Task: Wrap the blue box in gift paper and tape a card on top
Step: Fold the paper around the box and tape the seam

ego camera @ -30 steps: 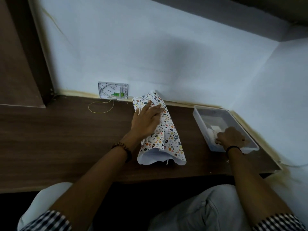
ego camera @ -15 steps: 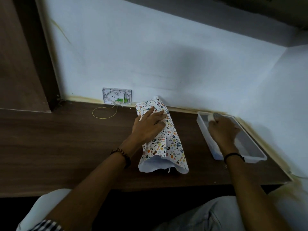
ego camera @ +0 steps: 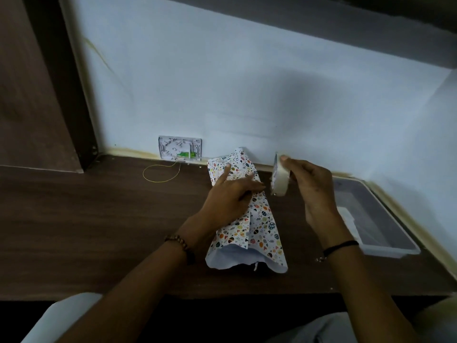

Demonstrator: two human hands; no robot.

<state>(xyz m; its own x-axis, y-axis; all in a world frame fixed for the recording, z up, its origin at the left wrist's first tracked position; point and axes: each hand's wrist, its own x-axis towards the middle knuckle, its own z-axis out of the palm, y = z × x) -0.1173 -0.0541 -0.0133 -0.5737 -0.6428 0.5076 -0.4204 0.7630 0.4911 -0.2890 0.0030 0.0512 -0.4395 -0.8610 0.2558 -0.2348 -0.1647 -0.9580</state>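
White gift paper [ego camera: 262, 226] with small coloured prints is folded over the box on the dark wooden desk; the box itself is hidden inside, and the near end of the paper gapes. My left hand [ego camera: 228, 198] presses flat on top of the paper seam with fingers spread. My right hand [ego camera: 312, 186] grips a roll of pale tape [ego camera: 279, 178], held upright just to the right of the wrapped bundle, above the desk. A white card [ego camera: 346, 216] lies in the tray.
A clear plastic tray [ego camera: 385, 248] sits at the right by the side wall. A wall socket plate [ego camera: 179, 151] and a thin yellow wire loop [ego camera: 160, 173] are at the back left. The desk's front edge [ego camera: 148, 297] runs near my lap.
My right hand lifted the tape roll out of the tray and carried it left to beside the wrapped box. My left hand stayed pressed on the paper.
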